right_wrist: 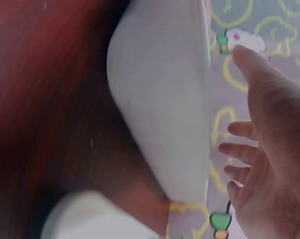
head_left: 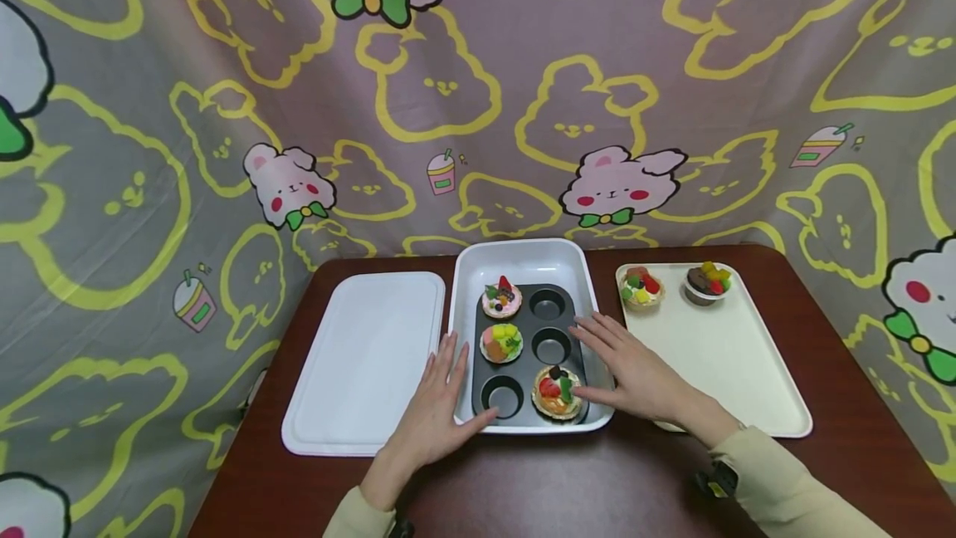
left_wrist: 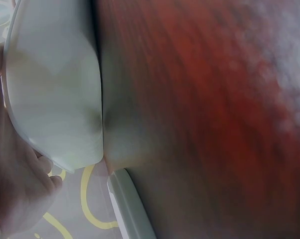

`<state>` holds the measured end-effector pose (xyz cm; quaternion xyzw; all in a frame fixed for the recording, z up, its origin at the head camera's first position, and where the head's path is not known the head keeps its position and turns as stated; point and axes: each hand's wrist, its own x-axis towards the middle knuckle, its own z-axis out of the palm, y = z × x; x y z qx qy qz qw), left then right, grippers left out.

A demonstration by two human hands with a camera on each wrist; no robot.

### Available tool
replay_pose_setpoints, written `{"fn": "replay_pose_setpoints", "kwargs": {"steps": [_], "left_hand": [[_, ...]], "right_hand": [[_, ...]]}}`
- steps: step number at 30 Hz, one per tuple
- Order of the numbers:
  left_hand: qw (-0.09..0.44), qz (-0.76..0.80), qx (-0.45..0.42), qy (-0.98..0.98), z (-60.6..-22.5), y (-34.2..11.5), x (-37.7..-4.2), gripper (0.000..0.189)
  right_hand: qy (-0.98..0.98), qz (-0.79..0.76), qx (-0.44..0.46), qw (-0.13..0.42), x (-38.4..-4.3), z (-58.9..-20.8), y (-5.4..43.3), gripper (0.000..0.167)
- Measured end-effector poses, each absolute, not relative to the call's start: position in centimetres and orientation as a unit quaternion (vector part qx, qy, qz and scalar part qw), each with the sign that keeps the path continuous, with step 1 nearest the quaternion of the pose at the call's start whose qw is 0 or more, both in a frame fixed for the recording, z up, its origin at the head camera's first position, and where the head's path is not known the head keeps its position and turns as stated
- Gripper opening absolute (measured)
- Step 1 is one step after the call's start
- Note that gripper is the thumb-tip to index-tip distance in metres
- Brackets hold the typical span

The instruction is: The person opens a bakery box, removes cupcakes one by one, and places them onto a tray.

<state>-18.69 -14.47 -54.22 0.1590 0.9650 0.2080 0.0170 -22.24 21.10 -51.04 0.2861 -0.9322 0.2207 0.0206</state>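
Left hand point(head_left: 433, 415): your fingers straight, thumb apart, at the white basin point(head_left: 523, 262)'s left edge
Right hand point(head_left: 641, 376): likewise, at its right edge

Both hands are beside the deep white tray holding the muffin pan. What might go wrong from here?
First, the right hand has its thumb overlapping the near-right tart in the head view, so a small slip may knock its toppings.
Second, the muffin pan leaves bare floor at the far end of the white tray; tilting could make it slide.
Third, the right forearm crosses a corner of the cream tray and might nudge it.
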Motion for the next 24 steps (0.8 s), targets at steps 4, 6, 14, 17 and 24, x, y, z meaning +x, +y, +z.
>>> {"fn": "replay_pose_setpoints", "kwargs": {"steps": [4, 6, 14, 17, 24], "left_hand": [[0.018, 0.206, 0.16, 0.965, -54.2, -14.5, -18.7, 0.112], [0.019, 0.202, 0.162, 0.966, -54.1, -14.5, -18.6, 0.112], [0.008, 0.2, 0.17, 0.965, -54.2, -14.7, -18.6, 0.113], [0.014, 0.199, 0.165, 0.966, -54.2, -14.6, -18.6, 0.114], [0.016, 0.199, 0.164, 0.966, -54.1, -14.6, -18.7, 0.113]], "right_hand": [[-0.921, 0.222, 0.32, 0.0, -21.7, -50.9, 19.7, 0.097], [-0.916, 0.223, 0.332, -0.008, -21.6, -51.0, 19.1, 0.1], [-0.914, 0.218, 0.341, -0.015, -22.2, -52.0, 17.5, 0.098], [-0.916, 0.214, 0.339, -0.01, -22.4, -52.5, 17.4, 0.095], [-0.92, 0.212, 0.329, -0.004, -22.6, -53.0, 17.3, 0.086]]}}
